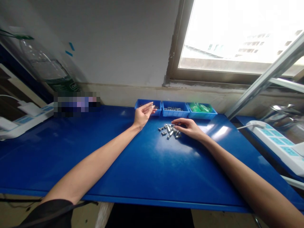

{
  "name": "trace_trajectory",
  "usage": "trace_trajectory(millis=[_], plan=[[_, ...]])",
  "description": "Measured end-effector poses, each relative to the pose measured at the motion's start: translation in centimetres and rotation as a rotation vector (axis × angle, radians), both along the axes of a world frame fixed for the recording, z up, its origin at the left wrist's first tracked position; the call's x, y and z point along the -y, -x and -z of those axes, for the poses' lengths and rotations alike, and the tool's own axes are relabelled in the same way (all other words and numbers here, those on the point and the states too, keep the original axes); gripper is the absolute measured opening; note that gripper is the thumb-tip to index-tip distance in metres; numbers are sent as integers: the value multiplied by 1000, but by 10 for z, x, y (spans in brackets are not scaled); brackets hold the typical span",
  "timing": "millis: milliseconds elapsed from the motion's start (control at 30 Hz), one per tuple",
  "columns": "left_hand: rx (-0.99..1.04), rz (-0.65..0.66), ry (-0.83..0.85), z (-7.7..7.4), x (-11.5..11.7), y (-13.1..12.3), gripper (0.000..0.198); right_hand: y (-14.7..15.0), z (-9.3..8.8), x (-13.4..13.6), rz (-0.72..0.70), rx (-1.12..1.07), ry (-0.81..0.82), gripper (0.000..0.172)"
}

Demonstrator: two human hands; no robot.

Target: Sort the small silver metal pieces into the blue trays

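Note:
My left hand (142, 116) is raised in front of the left blue bin (157, 113), thumb and fingertips brought together. Something small and pale may be between them, too small to name. Over the right side of a loose pile of small silvery metal parts (169, 128) is my right hand (188, 127), its thumb and forefinger curled in at the pile. Whether it grips one of the parts is hidden. The left bin holds small metal pieces, partly covered by my left hand. More metal pieces lie in the middle blue bin (175, 113).
Green plastic (200, 107) fills the right blue bin (203, 116). White power strips lie at the left (30, 119) and right (277, 145). A large clear bottle (45, 63) stands back left. A metal frame bar (263, 74) slants up beside the blue table's (133, 177) right edge.

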State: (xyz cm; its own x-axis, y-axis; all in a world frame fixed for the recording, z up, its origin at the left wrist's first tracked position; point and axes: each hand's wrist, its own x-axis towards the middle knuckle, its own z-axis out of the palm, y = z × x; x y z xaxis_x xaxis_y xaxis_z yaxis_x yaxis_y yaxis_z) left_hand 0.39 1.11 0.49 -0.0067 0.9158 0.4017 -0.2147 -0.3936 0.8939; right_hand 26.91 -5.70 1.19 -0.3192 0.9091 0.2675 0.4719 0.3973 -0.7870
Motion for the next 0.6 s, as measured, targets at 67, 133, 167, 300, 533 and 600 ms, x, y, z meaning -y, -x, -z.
trace_trajectory(millis=[67, 133, 167, 300, 533, 600], plan=[[-14, 15, -2, 0, 1, 0, 58, 0, -1, 0, 10, 38, -50, 33], [-68, 9, -35, 0, 3, 0, 50, 0, -1, -1, 3, 91, -93, 31], [-109, 4, -58, 0, 4, 0, 44, -1, -2, -1, -7, 119, -107, 31], [-345, 62, -120, -2, 12, -2, 30, -2, -3, -3, -23, 176, -138, 28], [-719, 292, -326, -8, 20, -2, 23, 2, 2, -8, 35, 196, -174, 26], [-752, 346, -378, -8, 20, -2, 21, 3, 3, -9, 41, 176, -168, 25]])
